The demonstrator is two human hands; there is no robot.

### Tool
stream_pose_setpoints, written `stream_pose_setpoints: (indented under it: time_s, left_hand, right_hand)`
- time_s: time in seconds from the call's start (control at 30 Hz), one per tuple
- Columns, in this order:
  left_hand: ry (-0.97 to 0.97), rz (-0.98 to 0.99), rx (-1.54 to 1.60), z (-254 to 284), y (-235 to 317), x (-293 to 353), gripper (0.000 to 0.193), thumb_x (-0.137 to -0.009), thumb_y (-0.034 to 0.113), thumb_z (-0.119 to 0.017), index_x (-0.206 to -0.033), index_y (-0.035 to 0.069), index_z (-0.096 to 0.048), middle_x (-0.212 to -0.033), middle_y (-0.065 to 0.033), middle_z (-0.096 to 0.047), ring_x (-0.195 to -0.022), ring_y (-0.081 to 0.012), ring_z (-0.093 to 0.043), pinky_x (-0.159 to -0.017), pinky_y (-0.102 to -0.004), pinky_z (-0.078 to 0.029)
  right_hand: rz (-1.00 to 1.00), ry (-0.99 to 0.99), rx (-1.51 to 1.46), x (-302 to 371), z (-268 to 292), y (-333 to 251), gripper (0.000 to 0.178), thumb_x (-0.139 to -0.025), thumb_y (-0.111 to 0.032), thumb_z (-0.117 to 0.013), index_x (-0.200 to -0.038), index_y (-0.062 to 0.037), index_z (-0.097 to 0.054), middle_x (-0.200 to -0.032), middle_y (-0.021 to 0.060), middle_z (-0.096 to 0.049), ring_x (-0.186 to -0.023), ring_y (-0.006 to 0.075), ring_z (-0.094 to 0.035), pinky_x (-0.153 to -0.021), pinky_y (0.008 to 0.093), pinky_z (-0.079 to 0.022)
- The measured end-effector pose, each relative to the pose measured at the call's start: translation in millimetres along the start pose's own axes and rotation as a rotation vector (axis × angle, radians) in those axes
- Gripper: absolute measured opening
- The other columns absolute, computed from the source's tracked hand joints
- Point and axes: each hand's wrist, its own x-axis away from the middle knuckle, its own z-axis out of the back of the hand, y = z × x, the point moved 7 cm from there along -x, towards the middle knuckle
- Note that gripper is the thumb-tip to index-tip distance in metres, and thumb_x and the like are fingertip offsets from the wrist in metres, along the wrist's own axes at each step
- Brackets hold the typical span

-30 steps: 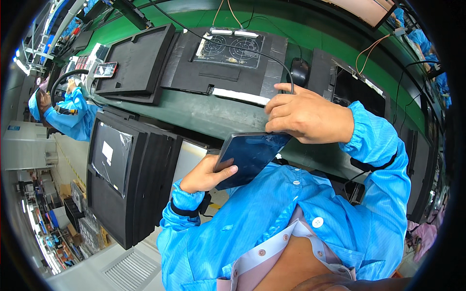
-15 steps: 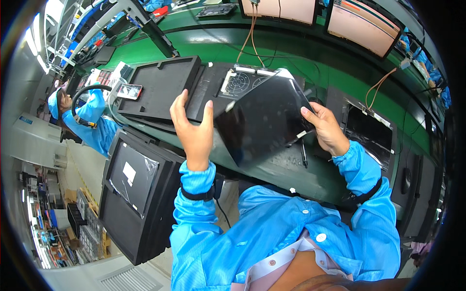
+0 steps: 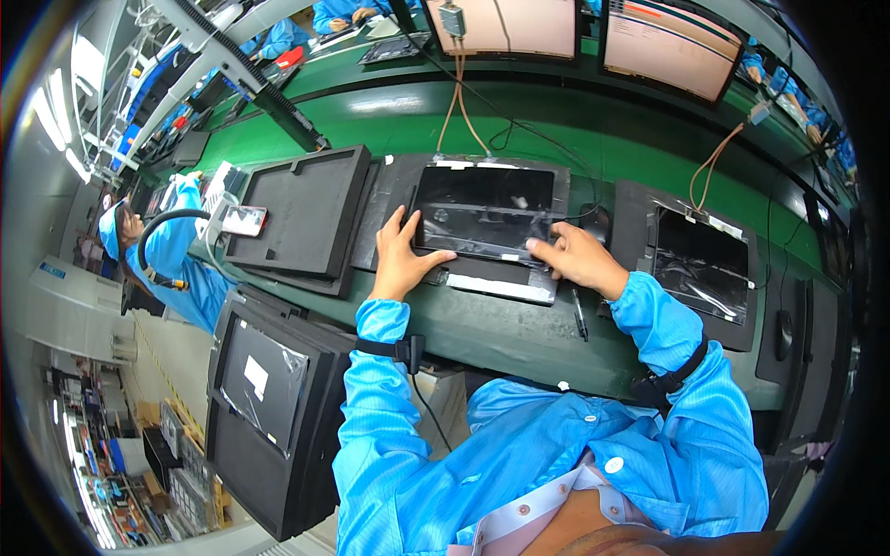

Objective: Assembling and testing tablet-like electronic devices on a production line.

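Observation:
A dark flat tablet [image 3: 484, 208] lies in a black foam fixture [image 3: 394, 199] on the green workbench [image 3: 519, 334]. My left hand [image 3: 403, 255] rests on the tablet's left edge, thumb along its near edge. My right hand [image 3: 575, 259] presses on the tablet's near right corner. Both hands grip the tablet's edges against the fixture. My sleeves are blue, with a black wrist strap on each arm.
An empty black foam tray [image 3: 306, 213] lies left of the fixture. Another tablet in a fixture [image 3: 700, 264] sits to the right. A black pen [image 3: 579, 315] lies near my right wrist. Black crates [image 3: 269, 408] stand below left. A co-worker in blue [image 3: 171, 259] sits far left. Monitors [image 3: 663, 42] hang behind.
The tablet went from near my chest, up tilted over the bench, and now lies flat in the fixture with both hands on its edges.

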Motion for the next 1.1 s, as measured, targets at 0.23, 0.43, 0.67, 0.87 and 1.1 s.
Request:
stream_pose_setpoints:
  time_s: [0.23, 0.43, 0.67, 0.87, 1.1]
  left_hand:
    - [-0.040, 0.021, 0.008, -3.4, -0.6, -0.2, 0.102, -0.064, 0.040, -0.094, -0.144, -0.002, -0.050, -0.159, -0.0222, -0.034, -0.144, -0.0386, -0.036, -0.118, -0.0448, -0.032]
    - [-0.103, 0.010, 0.013, -11.2, -4.6, 0.5, 0.109, -0.063, 0.040, -0.095, -0.146, -0.008, -0.042, -0.160, -0.0250, -0.028, -0.147, -0.0405, -0.032, -0.119, -0.0459, -0.033]
    - [-0.042, -0.054, -0.055, -9.3, 2.1, -1.5, 0.101, -0.068, 0.043, -0.091, -0.144, -0.009, -0.047, -0.157, -0.0230, -0.039, -0.145, -0.0368, -0.037, -0.119, -0.0410, -0.032]
    - [-0.046, -0.032, -0.002, -8.6, -1.2, 1.0, 0.106, -0.069, 0.045, -0.090, -0.146, -0.010, -0.042, -0.156, -0.0255, -0.036, -0.146, -0.0380, -0.033, -0.120, -0.0419, -0.031]
    - [-0.101, -0.018, -0.045, -13.0, -12.2, -0.7, 0.108, -0.073, 0.047, -0.088, -0.149, -0.010, -0.037, -0.159, -0.0252, -0.030, -0.148, -0.0393, -0.029, -0.122, -0.0434, -0.028]
  right_hand:
    - [0.397, 0.271, 0.584, 17.4, -1.3, -11.7, 0.059, -0.078, -0.034, -0.080, -0.111, 0.0070, -0.053, -0.106, 0.0266, -0.064, -0.102, 0.0421, -0.065, -0.087, 0.0488, -0.053]
    - [0.489, 0.356, 0.582, 17.5, -4.9, -12.0, 0.052, -0.075, -0.030, -0.077, -0.102, 0.0097, -0.057, -0.089, 0.0247, -0.068, -0.086, 0.0404, -0.070, -0.077, 0.0467, -0.057]
    - [0.491, 0.336, 0.542, 21.3, -2.1, -10.9, 0.051, -0.076, -0.033, -0.075, -0.102, 0.0074, -0.056, -0.091, 0.0268, -0.069, -0.084, 0.0415, -0.070, -0.074, 0.0499, -0.056]
    - [0.485, 0.430, 0.602, 18.4, -13.2, -8.5, 0.053, -0.079, -0.035, -0.075, -0.105, 0.0075, -0.057, -0.093, 0.0222, -0.070, -0.090, 0.0369, -0.070, -0.077, 0.0461, -0.056]
    - [0.457, 0.401, 0.611, 27.4, -14.0, -16.7, 0.056, -0.083, -0.041, -0.074, -0.106, 0.0073, -0.057, -0.096, 0.0230, -0.069, -0.090, 0.0376, -0.070, -0.076, 0.0457, -0.057]
